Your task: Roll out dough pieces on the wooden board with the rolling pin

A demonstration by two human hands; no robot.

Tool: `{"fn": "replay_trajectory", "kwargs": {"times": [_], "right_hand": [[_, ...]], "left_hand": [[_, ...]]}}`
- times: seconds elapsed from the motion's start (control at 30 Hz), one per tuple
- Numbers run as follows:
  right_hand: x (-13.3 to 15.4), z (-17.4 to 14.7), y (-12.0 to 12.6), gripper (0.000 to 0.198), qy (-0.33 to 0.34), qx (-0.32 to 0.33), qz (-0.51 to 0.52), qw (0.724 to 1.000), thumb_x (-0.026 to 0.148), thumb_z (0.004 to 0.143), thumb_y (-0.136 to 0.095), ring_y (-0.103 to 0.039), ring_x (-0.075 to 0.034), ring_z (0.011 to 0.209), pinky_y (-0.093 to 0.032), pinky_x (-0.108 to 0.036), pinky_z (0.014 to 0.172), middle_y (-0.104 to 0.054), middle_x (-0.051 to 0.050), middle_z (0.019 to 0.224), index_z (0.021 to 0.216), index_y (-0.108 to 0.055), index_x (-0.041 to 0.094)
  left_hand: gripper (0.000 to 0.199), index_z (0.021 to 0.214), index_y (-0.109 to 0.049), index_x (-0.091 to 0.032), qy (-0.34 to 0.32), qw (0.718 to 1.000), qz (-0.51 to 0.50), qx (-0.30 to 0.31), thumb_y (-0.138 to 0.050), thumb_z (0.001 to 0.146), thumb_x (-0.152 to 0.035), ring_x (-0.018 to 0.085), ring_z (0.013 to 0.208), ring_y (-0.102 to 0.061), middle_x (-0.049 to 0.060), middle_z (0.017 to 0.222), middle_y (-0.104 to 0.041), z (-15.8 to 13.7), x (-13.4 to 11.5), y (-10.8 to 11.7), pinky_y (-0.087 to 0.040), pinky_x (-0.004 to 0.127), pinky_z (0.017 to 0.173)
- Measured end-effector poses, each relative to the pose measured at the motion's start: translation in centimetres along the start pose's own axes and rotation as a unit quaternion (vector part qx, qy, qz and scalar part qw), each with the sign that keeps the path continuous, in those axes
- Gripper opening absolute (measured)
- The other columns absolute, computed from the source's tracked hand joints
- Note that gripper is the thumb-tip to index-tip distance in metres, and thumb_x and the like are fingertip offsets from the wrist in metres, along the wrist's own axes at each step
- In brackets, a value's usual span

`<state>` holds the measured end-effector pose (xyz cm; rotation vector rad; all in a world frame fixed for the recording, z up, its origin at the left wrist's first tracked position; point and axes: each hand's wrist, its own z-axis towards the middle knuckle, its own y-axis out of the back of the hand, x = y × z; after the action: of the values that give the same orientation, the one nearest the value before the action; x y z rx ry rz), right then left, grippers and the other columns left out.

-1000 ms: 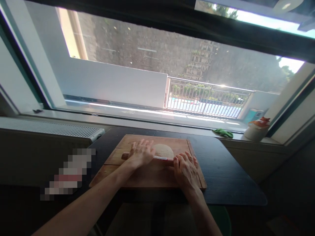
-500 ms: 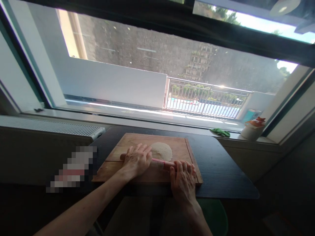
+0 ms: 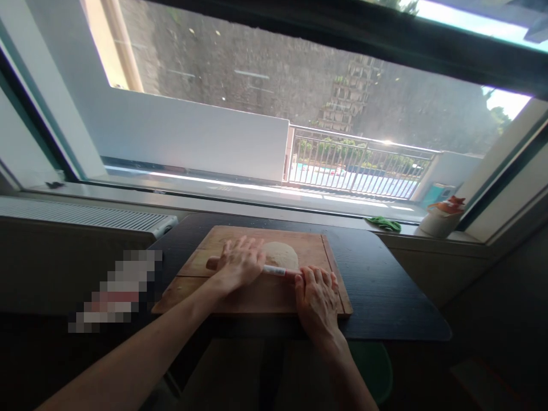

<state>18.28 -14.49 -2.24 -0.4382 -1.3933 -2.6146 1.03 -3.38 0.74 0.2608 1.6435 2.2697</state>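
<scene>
A wooden rolling pin (image 3: 274,269) with a printed pale label lies across a wooden board (image 3: 257,299). My left hand (image 3: 242,260) rests flat over its left part, fingers stretched forward and slightly apart; the pin's left tip sticks out beyond it. Over the right part lies my right hand (image 3: 317,294), palm down, its fingers extended and a little bent, covering that end. A round, flattened piece of pale dough (image 3: 280,254) sits on the board just beyond the pin. The pin touches or overlaps the dough's near edge, and my left fingers hide some of its left side.
The board stands on a dark table (image 3: 381,291) beneath a large window. A green cloth (image 3: 384,223) and a pale pot (image 3: 440,221) with an orange-and-white figure are on the sill. A white radiator (image 3: 85,214) is at left; a green seat (image 3: 370,368) shows below the table.
Both hands and the rolling pin have shifted slightly away from me, toward the dough. The pin has turned, so a pale part of its label faces up. The camera view has tilted a little.
</scene>
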Motion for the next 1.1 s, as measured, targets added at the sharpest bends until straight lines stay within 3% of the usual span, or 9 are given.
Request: {"fn": "replay_trajectory", "kwargs": {"times": [0.1, 0.27, 0.5, 0.67, 0.87, 1.0, 1.1], "right_hand": [[0.3, -1.5, 0.5, 0.026, 0.001, -0.009, 0.014, 1.000, 0.029, 0.095, -0.034, -0.049, -0.021, 0.108, -0.014, -0.044, 0.108, -0.060, -0.004, 0.110, 0.110, -0.055, 0.026], [0.7, -2.3, 0.9, 0.023, 0.003, 0.000, 0.024, 1.000, 0.028, 0.094, -0.035, -0.051, -0.020, 0.103, -0.012, -0.044, 0.109, -0.062, -0.003, 0.104, 0.105, -0.056, 0.026], [0.2, 1.6, 0.7, 0.033, 0.006, 0.023, -0.013, 1.000, 0.031, 0.097, -0.030, -0.048, -0.021, 0.111, -0.012, -0.045, 0.108, -0.064, -0.003, 0.101, 0.086, -0.060, 0.023], [-0.2, 2.6, 0.7, 0.036, 0.022, 0.038, -0.032, 0.999, 0.032, 0.097, -0.028, -0.045, -0.022, 0.119, -0.016, -0.044, 0.107, -0.061, -0.006, 0.115, 0.099, -0.062, 0.022], [-0.1, -1.2, 0.3, 0.040, 0.043, 0.005, -0.048, 0.998, 0.032, 0.096, -0.032, -0.033, -0.023, 0.132, -0.016, -0.043, 0.110, -0.047, -0.008, 0.137, 0.128, -0.052, 0.019], [0.6, -3.0, 0.9, 0.040, 0.057, -0.003, -0.043, 0.997, 0.029, 0.095, -0.032, -0.037, -0.022, 0.130, -0.017, -0.042, 0.111, -0.048, -0.010, 0.137, 0.127, -0.053, 0.016], [1.0, -2.6, 1.2, 0.038, 0.055, 0.010, -0.025, 0.998, 0.029, 0.096, -0.030, -0.044, -0.020, 0.124, -0.016, -0.040, 0.111, -0.055, -0.008, 0.130, 0.122, -0.056, 0.018]], "left_hand": [[0.046, 0.127, -0.055, -0.025, -0.019, 0.999, 0.007, -0.039, -0.032, 0.088, -0.032, 0.027, 0.130, -0.037, 0.006, 0.132, -0.056, -1.9, 0.0, 0.0, -0.018, 0.051, 0.108], [0.047, 0.129, -0.053, -0.026, -0.022, 0.999, 0.002, -0.048, -0.029, 0.089, -0.031, 0.025, 0.130, -0.038, 0.004, 0.136, -0.052, -3.3, 0.2, -0.4, -0.020, 0.049, 0.108], [0.044, 0.121, -0.059, -0.024, -0.004, 1.000, 0.016, -0.014, -0.036, 0.085, -0.032, 0.028, 0.125, -0.041, 0.007, 0.123, -0.062, 0.0, -0.1, -0.1, -0.028, 0.049, 0.101], [0.045, 0.121, -0.058, -0.021, -0.009, 1.000, 0.016, -0.001, -0.036, 0.084, -0.034, 0.029, 0.122, -0.044, 0.009, 0.123, -0.061, 1.0, -0.1, 0.0, -0.033, 0.048, 0.096], [0.044, 0.122, -0.059, -0.022, -0.030, 0.998, 0.013, -0.062, -0.033, 0.086, -0.027, 0.026, 0.124, -0.043, 0.007, 0.127, -0.059, -2.1, 0.0, -0.2, -0.025, 0.048, 0.105], [0.046, 0.123, -0.058, -0.022, -0.040, 0.997, 0.009, -0.068, -0.030, 0.089, -0.031, 0.027, 0.124, -0.044, 0.007, 0.132, -0.056, -4.1, 0.6, -0.3, -0.028, 0.047, 0.103], [0.046, 0.122, -0.059, -0.023, -0.048, 0.997, 0.012, -0.058, -0.029, 0.089, -0.033, 0.028, 0.123, -0.045, 0.006, 0.132, -0.055, -4.8, 0.9, -0.3, -0.029, 0.048, 0.102]]}}
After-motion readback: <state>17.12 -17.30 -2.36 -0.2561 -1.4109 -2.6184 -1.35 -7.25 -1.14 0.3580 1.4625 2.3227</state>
